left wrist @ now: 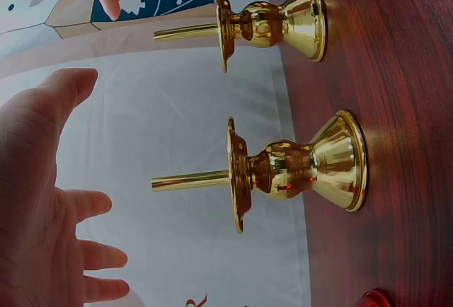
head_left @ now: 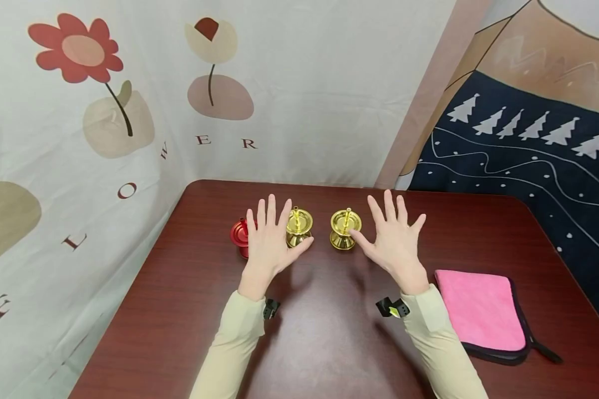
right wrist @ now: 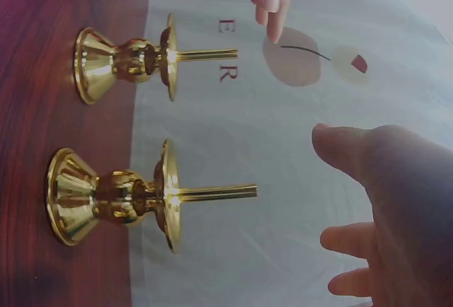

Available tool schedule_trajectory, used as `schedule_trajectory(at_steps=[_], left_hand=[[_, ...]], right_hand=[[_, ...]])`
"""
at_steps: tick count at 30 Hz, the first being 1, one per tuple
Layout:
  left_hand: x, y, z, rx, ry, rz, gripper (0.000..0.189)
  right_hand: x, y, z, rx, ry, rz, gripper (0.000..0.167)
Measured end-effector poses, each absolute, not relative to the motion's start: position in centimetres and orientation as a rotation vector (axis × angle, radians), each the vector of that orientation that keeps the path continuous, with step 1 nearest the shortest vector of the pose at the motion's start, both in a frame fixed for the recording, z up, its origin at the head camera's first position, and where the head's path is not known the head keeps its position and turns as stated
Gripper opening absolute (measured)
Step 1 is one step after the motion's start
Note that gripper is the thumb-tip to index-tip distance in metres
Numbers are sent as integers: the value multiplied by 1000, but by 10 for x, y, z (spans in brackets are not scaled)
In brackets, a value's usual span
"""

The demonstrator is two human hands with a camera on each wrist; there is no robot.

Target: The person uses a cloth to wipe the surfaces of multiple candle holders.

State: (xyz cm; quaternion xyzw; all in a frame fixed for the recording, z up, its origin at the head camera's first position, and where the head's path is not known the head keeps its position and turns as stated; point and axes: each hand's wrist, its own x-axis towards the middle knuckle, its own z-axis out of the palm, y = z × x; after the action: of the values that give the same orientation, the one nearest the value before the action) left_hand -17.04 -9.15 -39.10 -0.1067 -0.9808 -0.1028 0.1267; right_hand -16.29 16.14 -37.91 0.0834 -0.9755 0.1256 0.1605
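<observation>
Two gold candle holders stand upright side by side on the table: a left one (head_left: pixel 299 221) and a right one (head_left: pixel 346 223). Each has a flared base, a round dish and a thin upright tube. A red candle holder (head_left: pixel 239 235) stands further left, partly hidden behind my left hand (head_left: pixel 269 244). That hand hovers with spread fingers above the table, between the red holder and the left gold one. My right hand (head_left: pixel 394 244) is spread too, its thumb overlapping the right gold holder in the head view. In both wrist views the hands are apart from the holders and hold nothing.
A folded pink cloth (head_left: pixel 481 310) with black edging and a loop lies at the right of the dark red-brown table (head_left: pixel 324 343). Behind hangs a white curtain (head_left: pixel 319 100) with printed flowers and letters. A dark blue printed curtain (head_left: pixel 519 149) borders the right side.
</observation>
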Motion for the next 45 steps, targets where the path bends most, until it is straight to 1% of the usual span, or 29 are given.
schedule_trajectory(at_steps=[11,16,24,36,45], left_hand=[[-172,-89,-391,-378,-2761,-370,86],[-173,-86,-396,-463,-2608,-494,77],[-177,-80,-406,-604,-2378,-772,57],[-175,-62,-414,-674,-2216,-1030,46],[-173,-48,-418,-741,-2153,-1086,41]], right_hand=[[-157,176,-373,236,-2587,553,60],[-155,190,-374,235,-2473,613,52],[-147,221,-381,157,-2404,737,40],[-133,266,-389,-6,-2436,777,39],[-118,302,-402,-201,-2536,748,39]])
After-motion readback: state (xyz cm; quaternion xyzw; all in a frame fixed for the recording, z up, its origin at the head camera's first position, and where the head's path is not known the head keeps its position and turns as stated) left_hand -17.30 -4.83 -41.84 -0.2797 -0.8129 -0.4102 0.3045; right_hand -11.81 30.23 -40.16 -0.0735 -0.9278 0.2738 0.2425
